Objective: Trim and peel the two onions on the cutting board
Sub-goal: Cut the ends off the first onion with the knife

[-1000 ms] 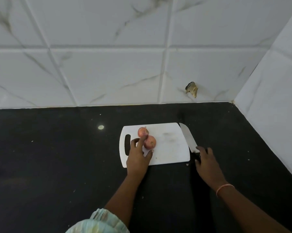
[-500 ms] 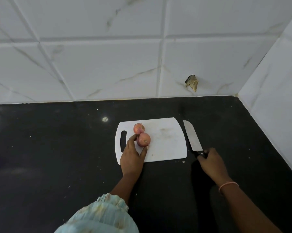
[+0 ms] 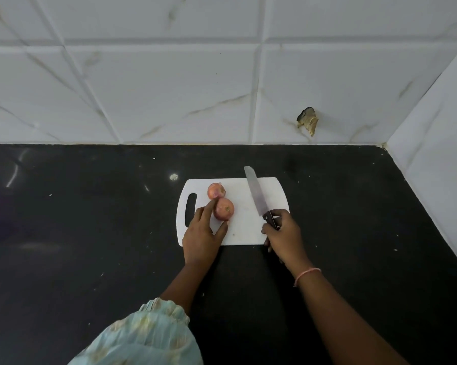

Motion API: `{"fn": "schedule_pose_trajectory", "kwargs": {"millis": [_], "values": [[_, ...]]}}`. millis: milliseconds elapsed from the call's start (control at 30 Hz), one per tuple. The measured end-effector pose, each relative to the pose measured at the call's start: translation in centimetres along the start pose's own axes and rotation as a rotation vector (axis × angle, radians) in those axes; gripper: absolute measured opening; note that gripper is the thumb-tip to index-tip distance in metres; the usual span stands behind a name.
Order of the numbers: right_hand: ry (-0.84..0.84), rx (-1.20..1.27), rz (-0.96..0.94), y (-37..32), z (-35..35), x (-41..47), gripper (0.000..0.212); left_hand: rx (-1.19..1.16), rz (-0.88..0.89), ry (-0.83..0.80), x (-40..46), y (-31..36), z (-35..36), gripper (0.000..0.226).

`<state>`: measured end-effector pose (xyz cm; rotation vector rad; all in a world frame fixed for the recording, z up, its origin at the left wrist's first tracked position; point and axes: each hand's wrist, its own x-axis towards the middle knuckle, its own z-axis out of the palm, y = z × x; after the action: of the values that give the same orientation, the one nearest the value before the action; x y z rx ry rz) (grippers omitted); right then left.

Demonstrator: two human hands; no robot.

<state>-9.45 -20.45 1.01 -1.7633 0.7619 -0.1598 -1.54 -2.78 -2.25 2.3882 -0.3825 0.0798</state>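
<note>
Fingers of your left hand (image 3: 199,239) pinch the nearer onion (image 3: 223,209), forefinger along its left flank and thumb under its near side, steadying it on the white cutting board (image 3: 248,233). Your right hand (image 3: 282,234) is wrapped round the dark handle of the knife (image 3: 256,193), which a moment ago lay on the black worktop (image 3: 90,233) off the board's right edge with your hand only reaching for it; now it is lifted and swung in over the board, its blade running from the right near part toward the far edge, tip just past that edge. I cannot tell from this angle whether the blade touches the board or hangs a little above it. The second onion (image 3: 216,191) sits touching the first on its far side, near the far left part of the board beside the handle slot (image 3: 190,209), and both still wear their pink skins with no end cut. So, as I judge it, preparation is over and the first trim is about to start: the tool is in hand, the onion is braced, yet blade and onion remain well apart. You will need to turn the near onion so a tip faces the blade, and keep that thumb tucked back from the cut line.
</note>
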Motion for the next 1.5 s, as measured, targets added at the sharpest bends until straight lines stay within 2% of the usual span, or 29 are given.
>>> {"fn": "schedule_pose_trajectory", "kwargs": {"millis": [167,233,333,400,567,900,1033,1300,1500], "values": [[-0.011,-0.145,-0.052,0.8,0.1,1.2,0.017,-0.106,-0.086,-0.025,-0.1,0.5,0.6,0.057],[-0.007,-0.202,-0.084,1.2,0.3,1.5,0.018,-0.137,-0.042,-0.015,0.0,1.2,1.3,0.058],[-0.003,-0.171,-0.067,1.4,0.3,1.8,0.019,-0.145,0.083,-0.01,1.3,2.7,2.4,0.061],[0.019,-0.106,-0.043,1.4,0.2,1.7,0.018,-0.162,0.129,-0.062,2.5,3.6,3.0,0.058],[0.07,0.033,-0.025,1.5,-0.1,1.3,0.013,-0.085,0.146,-0.165,3.7,3.3,3.9,0.06],[0.016,-0.112,-0.143,1.9,0.0,1.5,0.012,-0.105,0.203,-0.297,3.7,3.0,3.4,0.071],[0.055,-0.095,-0.113,1.7,0.2,1.3,0.014,-0.239,0.157,-0.257,3.8,2.7,3.3,0.072],[0.083,0.061,-0.047,1.2,0.0,0.2,0.015,-0.411,0.141,-0.153,3.7,2.3,3.5,0.056],[0.092,-0.006,-0.101,0.9,-0.3,-0.3,0.013,-0.388,0.201,-0.2,3.7,2.2,3.5,0.056]]}}
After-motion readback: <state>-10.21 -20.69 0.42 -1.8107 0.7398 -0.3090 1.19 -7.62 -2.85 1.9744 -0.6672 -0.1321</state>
